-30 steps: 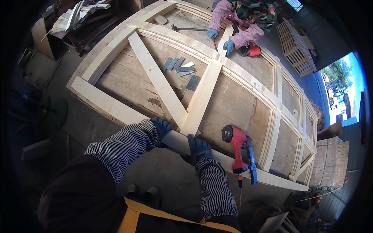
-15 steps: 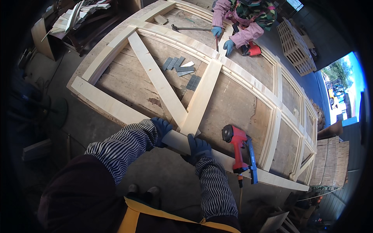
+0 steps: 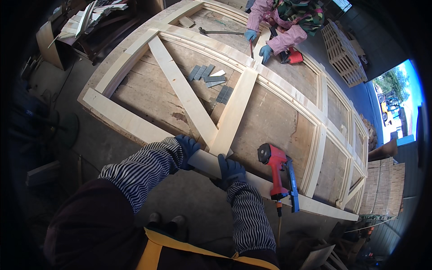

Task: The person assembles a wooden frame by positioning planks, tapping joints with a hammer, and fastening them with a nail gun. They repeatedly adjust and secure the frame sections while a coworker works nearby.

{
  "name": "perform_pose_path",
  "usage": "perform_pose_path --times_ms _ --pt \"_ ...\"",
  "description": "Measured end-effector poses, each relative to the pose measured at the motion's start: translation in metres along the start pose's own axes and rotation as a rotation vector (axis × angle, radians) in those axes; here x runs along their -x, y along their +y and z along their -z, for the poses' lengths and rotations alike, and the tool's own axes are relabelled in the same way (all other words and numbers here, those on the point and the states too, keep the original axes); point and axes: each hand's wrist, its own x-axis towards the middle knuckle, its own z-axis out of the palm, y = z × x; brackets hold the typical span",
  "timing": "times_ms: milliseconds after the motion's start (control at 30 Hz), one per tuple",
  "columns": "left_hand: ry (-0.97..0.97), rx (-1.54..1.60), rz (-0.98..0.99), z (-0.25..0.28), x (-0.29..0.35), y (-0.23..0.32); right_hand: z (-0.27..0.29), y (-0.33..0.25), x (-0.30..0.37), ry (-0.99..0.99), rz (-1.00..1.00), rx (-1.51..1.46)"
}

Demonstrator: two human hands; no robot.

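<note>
Nothing has moved since a moment ago: both gloved hands still grip the long pale board [image 3: 204, 163] at the near edge of the big wooden frame [image 3: 135, 67]. From left to right, the left hand [image 3: 188, 146] is curled shut on it, the right hand [image 3: 229, 170] too, and a red nail gun [image 3: 276, 168] rests just beside them

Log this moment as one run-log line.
left hand: gripping near frame rail | right hand: gripping same rail | red nail gun: resting on rail, untouched | co-worker: at far side
</note>
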Motion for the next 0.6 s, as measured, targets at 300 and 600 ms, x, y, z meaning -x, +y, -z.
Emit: perform_pose_path --times_ms 300,600 --pt "-0.076 -0.005 0.047 0.008 -0.002 0.005 0.004 -0.001 -0.001 -0.016 -0.002 -0.020" --pt "-0.084 0.000 0.052 0.007 -0.003 0.004 0.007 -0.002 -0.002 -0.043 -0.009 -0.024"
